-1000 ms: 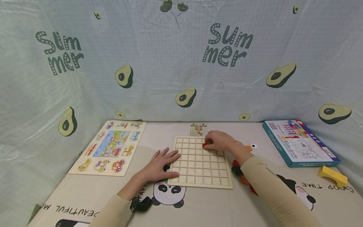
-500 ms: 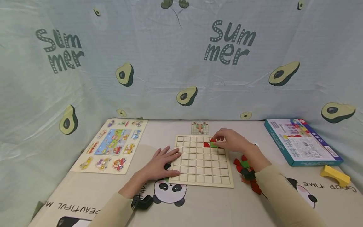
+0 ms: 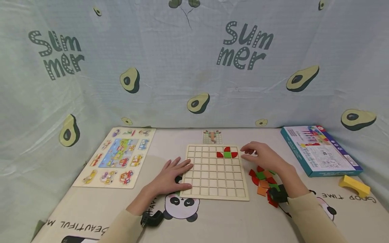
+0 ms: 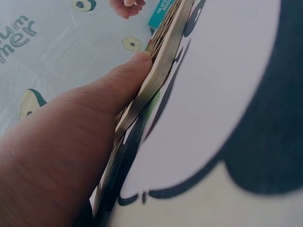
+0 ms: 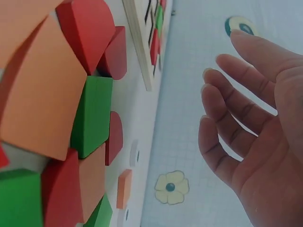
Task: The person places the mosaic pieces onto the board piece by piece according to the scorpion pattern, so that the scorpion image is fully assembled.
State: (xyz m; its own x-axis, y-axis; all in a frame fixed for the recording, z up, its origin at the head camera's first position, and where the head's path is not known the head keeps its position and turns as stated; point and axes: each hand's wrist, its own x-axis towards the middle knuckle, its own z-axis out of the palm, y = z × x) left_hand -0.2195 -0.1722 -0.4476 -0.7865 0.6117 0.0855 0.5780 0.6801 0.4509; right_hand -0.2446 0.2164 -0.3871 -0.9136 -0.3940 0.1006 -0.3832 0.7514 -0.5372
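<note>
A wooden grid board (image 3: 214, 182) lies in the middle of the table. In its upper right cells sit a green square block (image 3: 227, 154) and three rounded red blocks, one left of it (image 3: 219, 155), one right of it (image 3: 234, 155) and one above it (image 3: 227, 149). My left hand (image 3: 174, 177) rests on the board's left edge with fingers spread; the left wrist view shows the thumb (image 4: 128, 78) on the rim. Just off the board's upper right edge hovers my right hand (image 3: 262, 157), its fingers loosely bent and nothing in them, as the right wrist view also shows.
A pile of red, green and orange blocks (image 3: 263, 184) lies right of the board, below my right hand. Behind the board is a small pattern card (image 3: 212, 137). A picture puzzle (image 3: 115, 158) lies left, a flat box (image 3: 322, 152) and yellow arch block (image 3: 355, 185) right.
My right hand has let go of a red block at the board's upper right and drawn back to the right. More of the red and green group now shows. The left hand has stayed put.
</note>
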